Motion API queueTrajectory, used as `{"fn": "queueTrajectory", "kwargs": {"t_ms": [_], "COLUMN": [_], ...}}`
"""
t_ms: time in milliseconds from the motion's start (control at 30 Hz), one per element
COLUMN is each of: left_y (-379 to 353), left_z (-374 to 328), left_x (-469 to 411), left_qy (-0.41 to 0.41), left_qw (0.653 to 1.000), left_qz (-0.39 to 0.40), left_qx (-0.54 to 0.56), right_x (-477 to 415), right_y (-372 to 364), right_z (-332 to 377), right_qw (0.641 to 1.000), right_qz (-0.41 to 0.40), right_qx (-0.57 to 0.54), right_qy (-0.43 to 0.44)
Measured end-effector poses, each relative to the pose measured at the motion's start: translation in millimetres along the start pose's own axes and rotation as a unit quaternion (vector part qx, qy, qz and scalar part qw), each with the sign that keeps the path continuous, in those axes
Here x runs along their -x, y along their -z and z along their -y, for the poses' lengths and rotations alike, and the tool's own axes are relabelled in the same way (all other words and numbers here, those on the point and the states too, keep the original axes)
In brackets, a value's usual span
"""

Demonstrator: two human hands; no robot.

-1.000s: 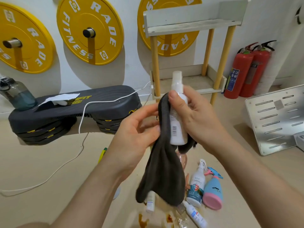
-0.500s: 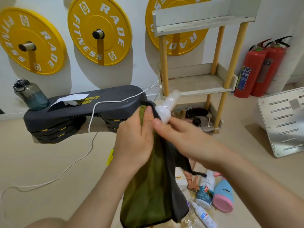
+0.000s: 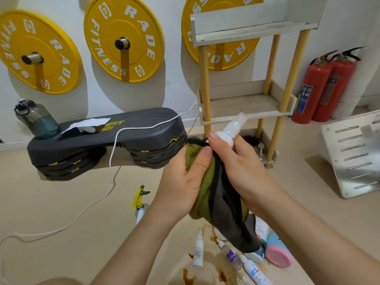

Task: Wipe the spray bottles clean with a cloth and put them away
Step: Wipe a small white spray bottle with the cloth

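Protruding above the left hand [image 3: 183, 182] and right hand [image 3: 240, 167], the white spray bottle [image 3: 231, 129] is tilted rightward. Its body, wrapped in the green-and-grey cloth [image 3: 211, 188], is clasped by both.

We saw only our left hand [image 3: 182, 182] and right hand [image 3: 242, 167] with their forearms, all bare as far up as the frame reached. Our left forearm [image 3: 131, 243] and right forearm [image 3: 308, 233] were slim and smooth. The thumbnails [image 3: 213, 135] were cut short, rounded and plain.
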State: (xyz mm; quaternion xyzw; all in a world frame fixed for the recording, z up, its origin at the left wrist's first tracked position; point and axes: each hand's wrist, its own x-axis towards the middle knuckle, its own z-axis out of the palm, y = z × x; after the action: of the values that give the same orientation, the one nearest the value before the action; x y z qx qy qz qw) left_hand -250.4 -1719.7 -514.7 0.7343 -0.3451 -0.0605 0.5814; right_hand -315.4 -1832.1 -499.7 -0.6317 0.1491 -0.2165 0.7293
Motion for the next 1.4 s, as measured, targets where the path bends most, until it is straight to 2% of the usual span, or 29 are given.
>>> {"fn": "queueTrajectory", "kwargs": {"t_ms": [67, 133, 200, 267, 333, 367, 433, 500, 567, 633, 733, 800, 900, 967, 1000, 1033, 1067, 1100, 1133, 1167, 1233, 1267, 1300, 1333, 1400], "left_y": [-2.0, 0.5, 8.9, 20.5, 29.8, 32.6, 33.8, 30.1, 25.4, 27.9, 40.6, 43.7, 30.5, 15.7, 8.1, 0.6, -4.7, -8.2, -9.4, -8.4, -5.0, -4.2, -6.1, -11.1, -22.9], "left_z": [1.1, 1.7, 1.0, 0.2, -0.5, -2.3, -5.4, -9.8, -20.5, -24.5, -28.6, -29.7, -29.0, -20.0, -13.2, -10.6, -9.8, -13.8, -16.2, -17.1, -13.3, -13.8, -13.0, -7.5, -3.8], "left_x": [1.8, 2.0, -1.9, -6.6, -10.3, -11.6, -14.9, -16.6, -15.1, -13.7, -8.6, -6.4, -1.4, 3.3, 4.9, 6.3, 6.8, 6.3, 3.7, -0.3, -4.9, -3.6, -0.9, 2.3, 10.0], "left_qy": [-0.034, -0.052, -0.034, 0.023, 0.073, 0.088, 0.120, 0.149, 0.179, 0.165, 0.134, 0.115, 0.082, 0.008, -0.037, -0.066, -0.066, -0.033, 0.030, 0.118, 0.262, 0.284, 0.286, 0.279, 0.212], "left_qw": [0.994, 0.980, 0.963, 0.949, 0.931, 0.928, 0.944, 0.979, 0.979, 0.972, 0.966, 0.959, 0.977, 0.988, 0.978, 0.968, 0.973, 0.990, 0.999, 0.989, 0.918, 0.882, 0.870, 0.884, 0.958], "left_qz": [-0.039, -0.073, -0.093, -0.080, -0.048, -0.037, -0.029, -0.053, -0.060, -0.018, 0.119, 0.202, 0.182, 0.138, 0.108, 0.073, 0.042, 0.009, -0.023, -0.035, 0.007, 0.026, 0.024, 0.011, -0.037], "left_qx": [-0.092, -0.176, -0.249, -0.303, -0.354, -0.361, -0.306, -0.130, 0.082, 0.163, 0.186, 0.164, 0.079, -0.074, -0.177, -0.233, -0.219, -0.134, -0.029, 0.077, 0.298, 0.375, 0.400, 0.375, 0.191], "right_x": [-3.6, -6.8, -10.6, -14.4, -11.2, -7.6, 1.3, 10.3, 10.7, 4.5, -9.0, -14.7, -13.4, -13.7, -14.7, -14.1, -12.9, -10.3, -5.8, -0.1, 9.8, 11.3, 9.3, 4.6, -7.0], "right_y": [4.9, 8.1, 15.1, 26.3, 31.2, 29.0, 12.8, -5.7, -12.9, -11.0, 2.6, 6.7, 3.9, 1.5, 0.1, -2.5, -5.7, -9.3, -13.5, -17.6, -23.9, -24.6, -22.6, -18.4, -7.8], "right_z": [1.1, 1.0, 5.1, 17.7, 30.7, 32.6, 23.2, 5.3, -8.8, -11.5, -12.1, -13.5, -12.6, -14.8, -17.1, -18.2, -19.9, -21.1, -21.8, -22.3, -24.2, -25.5, -26.4, -27.2, -23.1], "right_qw": [0.994, 0.986, 0.982, 0.986, 0.995, 0.996, 0.991, 0.984, 0.988, 0.994, 0.993, 0.992, 0.995, 0.995, 0.993, 0.992, 0.990, 0.986, 0.979, 0.969, 0.936, 0.918, 0.907, 0.902, 0.912], "right_qz": [-0.009, -0.025, -0.074, -0.110, -0.086, -0.050, 0.043, 0.100, 0.082, 0.018, -0.059, -0.066, -0.049, -0.060, -0.068, -0.077, -0.084, -0.088, -0.088, -0.082, -0.065, -0.066, -0.078, -0.098, -0.148], "right_qx": [0.100, 0.153, 0.154, 0.111, 0.055, 0.068, 0.127, 0.148, 0.132, 0.104, 0.105, 0.107, 0.079, 0.074, 0.085, 0.090, 0.102, 0.125, 0.158, 0.196, 0.277, 0.310, 0.331, 0.336, 0.309], "right_qy": [0.034, 0.065, 0.077, 0.052, -0.008, -0.024, -0.008, 0.012, 0.009, -0.010, -0.015, -0.020, -0.023, 0.016, 0.032, 0.039, 0.050, 0.067, 0.094, 0.129, 0.209, 0.236, 0.250, 0.254, 0.224]}}
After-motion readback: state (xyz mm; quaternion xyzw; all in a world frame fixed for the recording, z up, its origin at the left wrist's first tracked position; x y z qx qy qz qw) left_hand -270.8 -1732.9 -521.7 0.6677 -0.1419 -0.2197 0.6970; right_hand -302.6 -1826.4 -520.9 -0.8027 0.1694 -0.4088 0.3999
